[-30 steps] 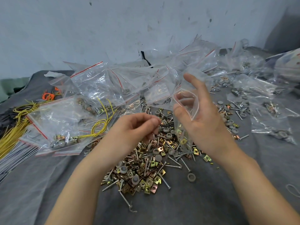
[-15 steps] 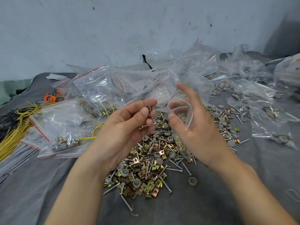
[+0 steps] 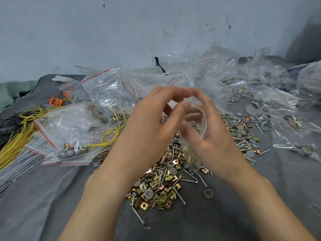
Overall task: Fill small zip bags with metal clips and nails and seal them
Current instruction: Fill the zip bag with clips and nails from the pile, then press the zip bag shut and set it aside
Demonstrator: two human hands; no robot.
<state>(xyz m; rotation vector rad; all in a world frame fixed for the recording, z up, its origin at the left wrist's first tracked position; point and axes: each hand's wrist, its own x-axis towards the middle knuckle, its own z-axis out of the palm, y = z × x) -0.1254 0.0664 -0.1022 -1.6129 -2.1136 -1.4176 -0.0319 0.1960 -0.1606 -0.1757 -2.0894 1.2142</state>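
The right hand (image 3: pixel 213 136) curls its fingers round a small zip bag (image 3: pixel 199 119), holding its mouth open; the left hand (image 3: pixel 152 129) arches fingers and thumb over that mouth, too blurred to show any load. The bag hangs above the pile of clips and nails (image 3: pixel 161 193).
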